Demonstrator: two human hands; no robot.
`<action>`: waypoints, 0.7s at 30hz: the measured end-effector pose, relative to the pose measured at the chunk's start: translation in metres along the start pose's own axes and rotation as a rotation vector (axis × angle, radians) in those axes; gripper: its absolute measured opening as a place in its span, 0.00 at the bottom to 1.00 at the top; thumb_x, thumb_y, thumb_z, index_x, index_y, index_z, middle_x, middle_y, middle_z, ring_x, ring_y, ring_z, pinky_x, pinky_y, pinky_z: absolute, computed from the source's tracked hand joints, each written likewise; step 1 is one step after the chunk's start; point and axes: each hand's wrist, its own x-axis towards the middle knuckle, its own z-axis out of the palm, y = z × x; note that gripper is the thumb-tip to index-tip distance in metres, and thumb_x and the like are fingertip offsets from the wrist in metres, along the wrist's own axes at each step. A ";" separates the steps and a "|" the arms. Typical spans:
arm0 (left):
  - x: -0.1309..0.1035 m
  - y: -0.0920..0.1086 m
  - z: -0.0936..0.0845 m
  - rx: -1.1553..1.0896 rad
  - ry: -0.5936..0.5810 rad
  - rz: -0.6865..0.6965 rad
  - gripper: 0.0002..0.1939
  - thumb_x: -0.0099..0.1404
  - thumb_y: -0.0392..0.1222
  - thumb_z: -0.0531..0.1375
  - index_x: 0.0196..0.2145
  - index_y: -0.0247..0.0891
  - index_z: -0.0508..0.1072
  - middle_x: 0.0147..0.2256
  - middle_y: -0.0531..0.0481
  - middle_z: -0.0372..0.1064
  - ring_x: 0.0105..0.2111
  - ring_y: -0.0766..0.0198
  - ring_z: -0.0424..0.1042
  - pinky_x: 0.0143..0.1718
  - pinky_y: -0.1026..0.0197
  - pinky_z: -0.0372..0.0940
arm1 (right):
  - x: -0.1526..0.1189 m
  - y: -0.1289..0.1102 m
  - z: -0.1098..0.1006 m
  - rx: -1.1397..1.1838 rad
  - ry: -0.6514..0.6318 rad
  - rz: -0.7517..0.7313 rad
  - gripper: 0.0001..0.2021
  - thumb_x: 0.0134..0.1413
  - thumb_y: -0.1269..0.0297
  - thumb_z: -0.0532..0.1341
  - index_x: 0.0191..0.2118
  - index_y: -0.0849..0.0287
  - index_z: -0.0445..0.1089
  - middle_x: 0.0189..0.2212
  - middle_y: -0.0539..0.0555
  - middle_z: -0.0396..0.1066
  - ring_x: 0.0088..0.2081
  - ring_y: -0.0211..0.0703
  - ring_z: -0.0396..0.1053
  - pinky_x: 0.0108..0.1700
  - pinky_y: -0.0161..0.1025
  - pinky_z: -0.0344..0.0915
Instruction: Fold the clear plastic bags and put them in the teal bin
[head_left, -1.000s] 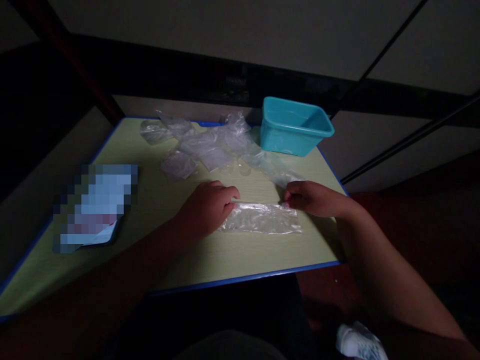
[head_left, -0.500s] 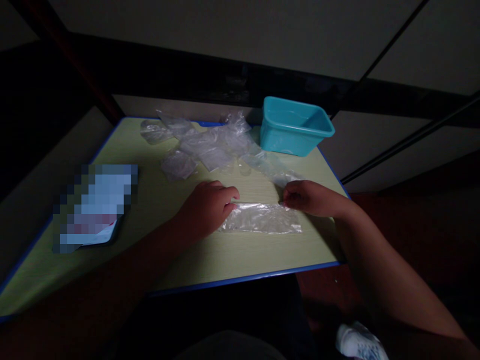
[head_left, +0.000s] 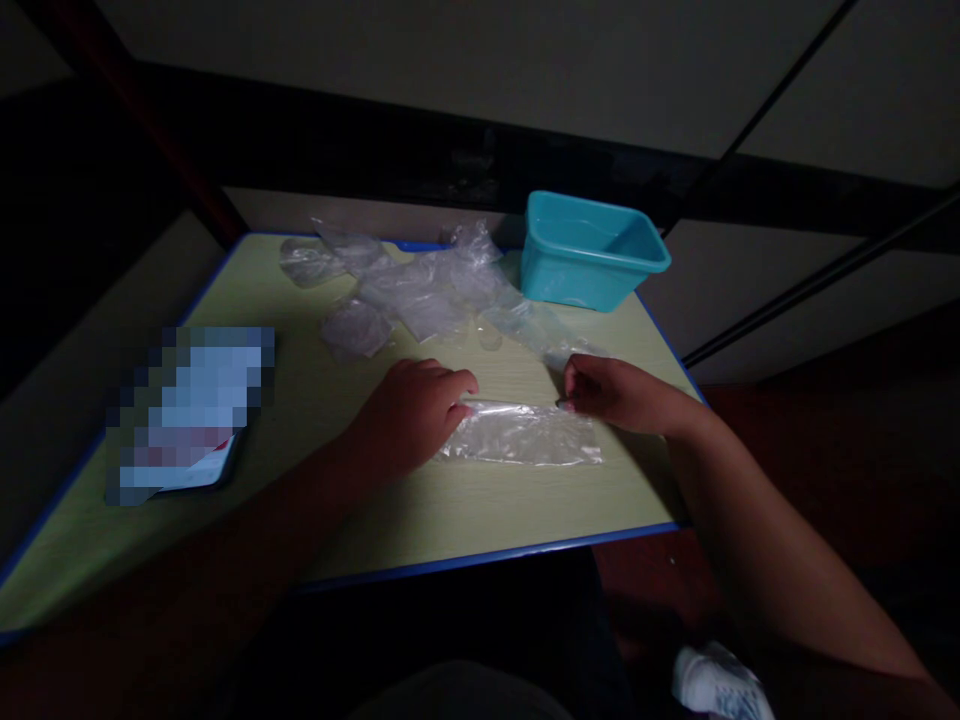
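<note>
A clear plastic bag [head_left: 525, 438] lies flat, its long folded edge running between my two hands. My left hand [head_left: 420, 412] is curled at the upper left corner of this bag, thumb on the film and forefinger bent above it. At the upper right edge, my right hand [head_left: 613, 392] has its thumb and fingertips pinched together on the bag; the other fingers are curled in. Just behind the right hand lies the end of a loose pile of crumpled clear plastic bags [head_left: 427, 285].
A turquoise plastic basket [head_left: 581, 285] stands at the table's back right corner. On the left lies a phone [head_left: 199, 410] with a lit, pixelated screen. The pale table [head_left: 450, 520] has a blue rim. A white object with blue print [head_left: 720, 685] is low at right.
Hardly anything differs. My right hand has shifted very slightly up and left along the bag's edge; my left hand stays put.
</note>
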 end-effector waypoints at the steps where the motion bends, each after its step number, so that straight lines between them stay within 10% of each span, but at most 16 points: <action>1: 0.000 0.000 0.000 0.002 0.000 0.003 0.07 0.61 0.38 0.58 0.37 0.37 0.73 0.30 0.49 0.72 0.33 0.59 0.68 0.36 0.58 0.58 | 0.000 0.000 0.000 0.001 0.001 0.003 0.09 0.49 0.59 0.61 0.31 0.56 0.60 0.24 0.48 0.61 0.26 0.37 0.57 0.28 0.36 0.53; 21: 0.004 -0.015 -0.002 -0.140 0.064 -0.038 0.14 0.65 0.44 0.50 0.31 0.37 0.72 0.30 0.47 0.70 0.34 0.59 0.67 0.39 0.57 0.60 | 0.000 0.003 0.002 0.007 0.026 -0.019 0.08 0.50 0.60 0.61 0.31 0.56 0.62 0.25 0.49 0.63 0.27 0.37 0.58 0.28 0.36 0.54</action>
